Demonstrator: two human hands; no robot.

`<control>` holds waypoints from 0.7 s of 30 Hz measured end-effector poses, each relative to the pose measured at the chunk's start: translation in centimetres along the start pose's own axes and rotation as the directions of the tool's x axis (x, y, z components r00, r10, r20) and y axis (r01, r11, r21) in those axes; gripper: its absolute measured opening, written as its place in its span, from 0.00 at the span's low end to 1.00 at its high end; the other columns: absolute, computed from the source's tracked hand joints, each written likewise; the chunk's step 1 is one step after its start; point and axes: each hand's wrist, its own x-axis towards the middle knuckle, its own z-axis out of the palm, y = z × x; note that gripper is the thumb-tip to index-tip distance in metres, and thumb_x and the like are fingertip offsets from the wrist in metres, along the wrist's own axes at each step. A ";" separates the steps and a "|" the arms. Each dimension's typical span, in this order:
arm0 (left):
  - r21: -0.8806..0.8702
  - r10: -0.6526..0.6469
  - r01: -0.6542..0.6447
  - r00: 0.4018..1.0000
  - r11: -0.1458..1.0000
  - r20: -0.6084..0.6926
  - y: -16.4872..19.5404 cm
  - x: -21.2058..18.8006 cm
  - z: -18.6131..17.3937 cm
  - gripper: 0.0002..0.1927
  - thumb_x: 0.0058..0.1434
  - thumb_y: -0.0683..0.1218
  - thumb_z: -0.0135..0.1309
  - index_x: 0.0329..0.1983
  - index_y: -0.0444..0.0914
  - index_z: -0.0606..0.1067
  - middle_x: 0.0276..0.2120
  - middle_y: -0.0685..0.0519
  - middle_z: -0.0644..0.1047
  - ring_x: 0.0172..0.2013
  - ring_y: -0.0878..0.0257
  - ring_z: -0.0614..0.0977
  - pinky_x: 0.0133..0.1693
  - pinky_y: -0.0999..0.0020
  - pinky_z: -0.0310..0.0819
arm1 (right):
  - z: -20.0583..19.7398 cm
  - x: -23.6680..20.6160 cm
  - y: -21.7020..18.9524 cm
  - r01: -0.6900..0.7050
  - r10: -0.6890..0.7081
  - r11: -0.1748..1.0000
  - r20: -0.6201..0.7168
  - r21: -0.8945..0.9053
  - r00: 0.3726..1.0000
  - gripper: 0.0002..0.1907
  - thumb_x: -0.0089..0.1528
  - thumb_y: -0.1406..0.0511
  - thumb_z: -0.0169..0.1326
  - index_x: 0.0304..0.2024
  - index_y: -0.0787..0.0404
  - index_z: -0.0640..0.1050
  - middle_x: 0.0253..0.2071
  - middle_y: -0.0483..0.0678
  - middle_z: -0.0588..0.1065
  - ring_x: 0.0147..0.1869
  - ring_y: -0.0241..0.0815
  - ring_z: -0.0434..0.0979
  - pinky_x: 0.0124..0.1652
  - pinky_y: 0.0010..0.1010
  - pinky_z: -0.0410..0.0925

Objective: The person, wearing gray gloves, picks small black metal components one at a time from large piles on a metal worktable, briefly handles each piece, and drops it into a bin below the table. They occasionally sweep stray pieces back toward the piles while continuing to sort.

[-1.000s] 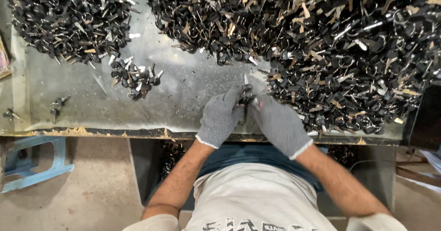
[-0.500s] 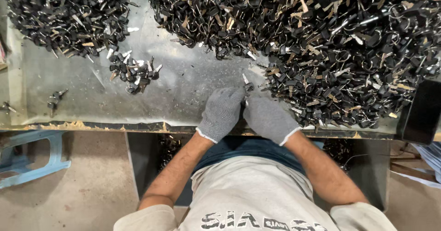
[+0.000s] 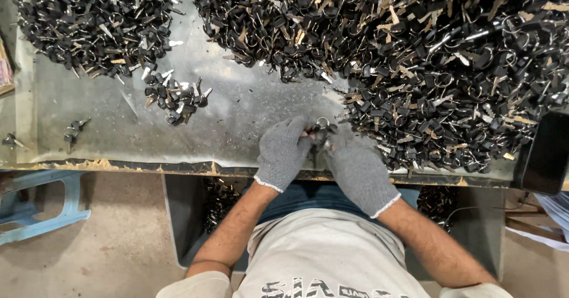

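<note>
My left hand [image 3: 283,153] and my right hand [image 3: 357,170] were both in grey knitted gloves, and they met at the near edge of the table [image 3: 249,120]. The fingertips of both hands were closed together around a small black key with a metal ring [image 3: 320,127]. The ring stood up just above my fingers, and the key was pinched between the two hands. I could not tell which fingers carried most of the grip, because the gloves hid them.

From my hands, the big pile of keys [image 3: 427,55] was at about one o'clock, and its lower edge was just beside my right hand. A second pile [image 3: 89,25] was far away at ten o'clock, in the far left corner of the table. Between them, at about ten o'clock but nearer, a small cluster of keys [image 3: 176,96] lay on the bare grey surface. Two loose keys [image 3: 72,129] lay at nine o'clock, close to the left edge.

Under the table, at six o'clock, a grey bin [image 3: 189,215] stood against my legs, with dark pieces inside it. A pale blue stool [image 3: 41,215] stood on the floor at eight o'clock. A black flat object [image 3: 542,153] leaned at the right edge, at three o'clock.
</note>
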 end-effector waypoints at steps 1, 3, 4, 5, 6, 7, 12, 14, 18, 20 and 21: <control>-0.052 -0.041 0.044 0.997 0.998 0.058 -0.1 0.0 0.0 0.15 0.55 0.41 0.57 0.47 0.41 0.77 0.37 0.48 0.80 0.41 0.47 0.82 0.44 0.52 0.74 | -0.1 0.1 -0.3 0.005 -0.006 1.000 -0.041 -0.017 0.999 0.14 0.60 0.62 0.53 0.43 0.65 0.76 0.47 0.66 0.77 0.36 0.56 0.81 0.30 0.44 0.75; -0.074 -0.024 0.032 0.994 0.997 0.106 -0.2 0.1 0.4 0.16 0.57 0.39 0.55 0.49 0.40 0.78 0.36 0.47 0.79 0.40 0.46 0.82 0.44 0.52 0.74 | -0.4 0.3 -1.4 -0.050 0.048 0.997 -0.038 -0.052 0.998 0.12 0.62 0.62 0.53 0.42 0.64 0.77 0.44 0.63 0.78 0.36 0.56 0.81 0.31 0.45 0.74; -0.045 0.032 -0.028 0.995 0.999 0.094 -0.2 0.0 0.8 0.17 0.56 0.38 0.55 0.50 0.40 0.78 0.36 0.46 0.79 0.41 0.46 0.81 0.44 0.51 0.74 | -0.6 0.6 -1.9 -0.106 0.107 0.992 0.003 -0.073 0.994 0.10 0.64 0.61 0.52 0.40 0.62 0.76 0.41 0.60 0.78 0.37 0.56 0.81 0.32 0.46 0.74; -0.015 0.091 -0.090 0.992 0.996 0.081 -0.3 0.1 1.1 0.18 0.56 0.37 0.54 0.51 0.40 0.79 0.36 0.45 0.78 0.41 0.45 0.81 0.44 0.50 0.73 | -0.9 1.0 -2.2 -0.161 0.165 0.982 0.039 -0.096 0.985 0.10 0.66 0.61 0.52 0.39 0.61 0.76 0.38 0.56 0.78 0.38 0.55 0.81 0.33 0.47 0.74; 0.010 0.113 -0.114 0.991 0.993 0.073 -0.4 0.2 1.3 0.16 0.57 0.38 0.54 0.49 0.40 0.78 0.36 0.45 0.79 0.42 0.45 0.81 0.45 0.50 0.74 | -1.2 1.4 -2.3 -0.182 0.191 0.980 0.130 -0.077 0.973 0.10 0.66 0.61 0.51 0.41 0.60 0.75 0.38 0.56 0.79 0.38 0.55 0.81 0.32 0.47 0.74; 0.030 0.129 -0.131 0.989 0.991 0.071 -0.4 0.2 1.4 0.14 0.57 0.38 0.55 0.47 0.40 0.77 0.37 0.46 0.79 0.42 0.45 0.81 0.46 0.50 0.74 | -1.6 1.8 -2.0 -0.205 0.213 0.977 0.231 -0.059 0.949 0.10 0.66 0.61 0.51 0.42 0.60 0.75 0.39 0.56 0.79 0.37 0.54 0.82 0.32 0.46 0.75; -0.072 0.066 -0.061 0.996 0.996 0.067 -0.6 0.0 1.0 0.15 0.55 0.39 0.55 0.46 0.40 0.77 0.39 0.47 0.80 0.42 0.47 0.82 0.45 0.51 0.74 | -2.5 2.9 0.9 -0.051 -0.047 0.902 0.216 0.428 0.975 0.12 0.69 0.62 0.49 0.44 0.66 0.73 0.34 0.60 0.78 0.29 0.57 0.81 0.29 0.46 0.73; -0.053 -0.072 0.081 0.985 0.995 0.156 -0.5 0.1 0.8 0.12 0.55 0.42 0.58 0.43 0.40 0.78 0.35 0.47 0.80 0.38 0.47 0.82 0.42 0.51 0.74 | -2.2 2.3 1.0 0.023 -0.054 0.955 0.097 0.295 0.994 0.11 0.70 0.64 0.45 0.44 0.68 0.72 0.37 0.62 0.76 0.24 0.53 0.81 0.22 0.41 0.74; -0.026 0.098 -0.097 0.995 0.995 0.021 -0.1 0.2 0.5 0.13 0.57 0.42 0.59 0.45 0.40 0.77 0.36 0.49 0.80 0.40 0.48 0.82 0.44 0.52 0.73 | -1.3 1.6 -0.2 -0.147 0.144 0.989 0.138 0.014 0.980 0.16 0.68 0.62 0.47 0.48 0.71 0.71 0.28 0.56 0.78 0.27 0.53 0.82 0.25 0.40 0.75; -0.067 0.052 -0.049 0.998 0.997 0.046 -0.2 0.2 -0.1 0.13 0.57 0.42 0.58 0.47 0.42 0.78 0.35 0.52 0.80 0.38 0.53 0.82 0.42 0.55 0.73 | -1.3 1.6 -0.1 -0.125 0.107 0.986 0.151 0.114 0.983 0.15 0.70 0.60 0.47 0.45 0.67 0.71 0.30 0.56 0.78 0.26 0.54 0.82 0.24 0.43 0.74; 0.054 0.006 -0.003 0.999 0.999 -0.052 -0.3 0.3 -0.6 0.10 0.59 0.43 0.59 0.45 0.44 0.78 0.33 0.54 0.80 0.36 0.56 0.80 0.41 0.56 0.72 | -1.3 1.7 0.0 -0.192 0.152 0.966 0.222 0.173 0.963 0.16 0.70 0.58 0.47 0.47 0.67 0.71 0.29 0.57 0.79 0.27 0.54 0.82 0.25 0.43 0.74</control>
